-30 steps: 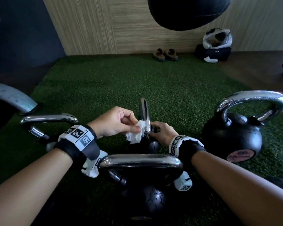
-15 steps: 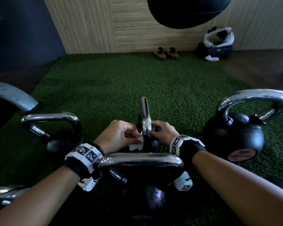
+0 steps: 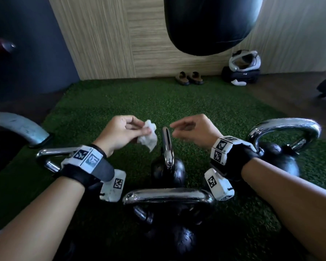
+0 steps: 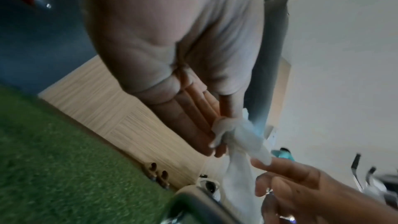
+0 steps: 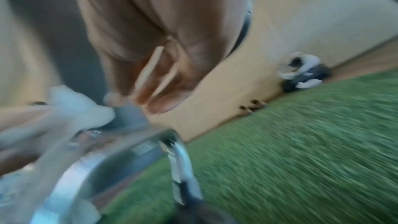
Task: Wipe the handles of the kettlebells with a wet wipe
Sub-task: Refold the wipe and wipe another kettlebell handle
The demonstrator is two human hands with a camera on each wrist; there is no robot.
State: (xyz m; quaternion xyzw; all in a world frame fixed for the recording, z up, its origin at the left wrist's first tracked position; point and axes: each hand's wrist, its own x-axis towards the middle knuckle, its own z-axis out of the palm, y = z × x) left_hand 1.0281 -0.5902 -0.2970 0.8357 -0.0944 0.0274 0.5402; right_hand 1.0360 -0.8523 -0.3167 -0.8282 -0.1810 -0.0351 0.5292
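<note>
Several black kettlebells with chrome handles stand on green turf. The small middle kettlebell point(image 3: 167, 166) shows its handle point(image 3: 167, 146) edge-on between my hands. My left hand point(image 3: 120, 132) pinches a crumpled white wet wipe point(image 3: 148, 137) just left of and above that handle; the wipe point(image 4: 239, 135) hangs from my fingertips in the left wrist view. My right hand point(image 3: 192, 129) hovers right of the handle with loosely curled fingers and holds nothing. A bigger kettlebell's handle point(image 3: 167, 196) lies nearest to me. The right wrist view is blurred.
Another kettlebell point(image 3: 277, 153) stands at the right, one handle point(image 3: 49, 155) at the left beside a grey curved bar point(image 3: 21, 127). A black punching bag point(image 3: 209, 23) hangs ahead. Sandals point(image 3: 189, 78) and a bag with a helmet point(image 3: 242, 70) lie by the wooden wall.
Both hands have lifted off the middle kettlebell's handle and moved apart. The left hand carried the wipe up and to the left; the right hand let go of the handle.
</note>
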